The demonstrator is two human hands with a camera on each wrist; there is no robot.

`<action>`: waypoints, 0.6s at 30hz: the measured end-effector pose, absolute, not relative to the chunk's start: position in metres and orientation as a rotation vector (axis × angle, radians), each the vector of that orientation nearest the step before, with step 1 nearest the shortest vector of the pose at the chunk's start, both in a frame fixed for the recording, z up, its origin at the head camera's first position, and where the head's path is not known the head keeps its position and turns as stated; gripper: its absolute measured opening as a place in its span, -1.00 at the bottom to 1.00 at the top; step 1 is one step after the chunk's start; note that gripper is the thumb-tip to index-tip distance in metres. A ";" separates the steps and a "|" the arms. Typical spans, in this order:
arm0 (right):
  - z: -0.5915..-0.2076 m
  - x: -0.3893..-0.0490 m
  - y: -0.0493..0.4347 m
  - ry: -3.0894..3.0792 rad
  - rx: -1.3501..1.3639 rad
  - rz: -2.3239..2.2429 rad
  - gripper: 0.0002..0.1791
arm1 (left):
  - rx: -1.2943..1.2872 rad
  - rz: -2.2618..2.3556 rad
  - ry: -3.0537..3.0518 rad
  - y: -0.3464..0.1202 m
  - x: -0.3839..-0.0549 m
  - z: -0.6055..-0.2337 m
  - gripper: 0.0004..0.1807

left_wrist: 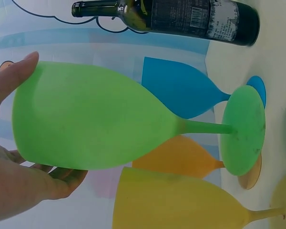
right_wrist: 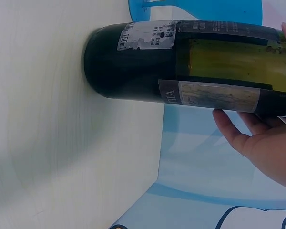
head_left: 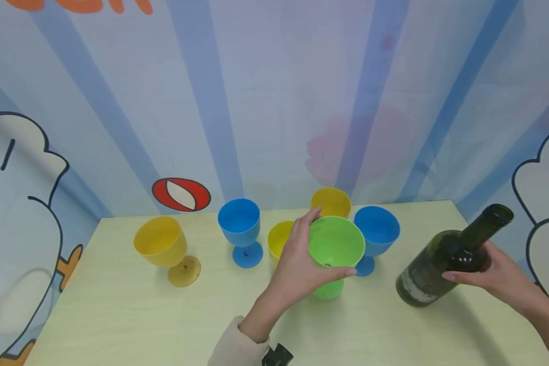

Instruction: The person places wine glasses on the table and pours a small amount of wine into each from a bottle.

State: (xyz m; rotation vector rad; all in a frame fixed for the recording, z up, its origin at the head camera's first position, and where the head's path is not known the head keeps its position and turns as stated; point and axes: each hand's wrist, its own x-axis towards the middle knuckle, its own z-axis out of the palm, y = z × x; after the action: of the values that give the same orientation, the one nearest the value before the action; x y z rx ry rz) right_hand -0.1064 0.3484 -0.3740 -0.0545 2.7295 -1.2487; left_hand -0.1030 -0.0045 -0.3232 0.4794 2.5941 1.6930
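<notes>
The green goblet (head_left: 336,239) stands near the middle of a row of cups, its bowl in the left hand (head_left: 295,267), with the thumb on one side of the rim and the other fingers bent round the opposite side. Whether its foot touches the desk cannot be told. The grip sits high, so a nudge low on the stem could tilt it. The yellow goblet (head_left: 278,238) just beside that hand and the blue goblet (head_left: 377,229) close on the right could be knocked by a sideways sweep, as little room separates them.

The right hand (head_left: 508,279) holds the dark glass bottle (head_left: 444,269), its fingers and thumb wrapped about the upper body. Smooth glass could slip if that hold loosens, and a swing leftward might strike the blue goblet.

The pale desk (head_left: 119,320) shows faint wood grain and the bottle's soft shadow. Its far edge meets a printed backdrop (head_left: 274,101) with blue stripes, a red oval (head_left: 181,194) and black-outlined, cloud-like shapes at both sides.
</notes>
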 end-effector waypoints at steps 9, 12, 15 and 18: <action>-0.372 -0.106 0.340 2.787 -0.034 -1.199 0.00 | 0.484 1.692 2.593 -0.004 -0.103 -0.323 0.08; -0.370 -0.105 0.337 2.797 -0.057 -1.201 -0.02 | 0.491 1.690 2.594 -0.004 -0.103 -0.324 0.09; -0.369 -0.104 0.335 2.802 -0.107 -1.226 -0.05 | 0.496 1.678 2.598 -0.004 -0.103 -0.325 0.10; -0.370 -0.104 0.333 2.824 -0.177 -1.244 -0.08 | 0.503 1.663 2.604 -0.002 -0.104 -0.327 0.11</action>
State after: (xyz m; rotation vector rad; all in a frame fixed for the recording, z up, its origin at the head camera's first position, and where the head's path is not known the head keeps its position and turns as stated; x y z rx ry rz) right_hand -0.1043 0.3326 -0.3701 -0.1770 2.8237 -1.2436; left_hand -0.1035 -0.0024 -0.3267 0.5030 2.6042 1.6633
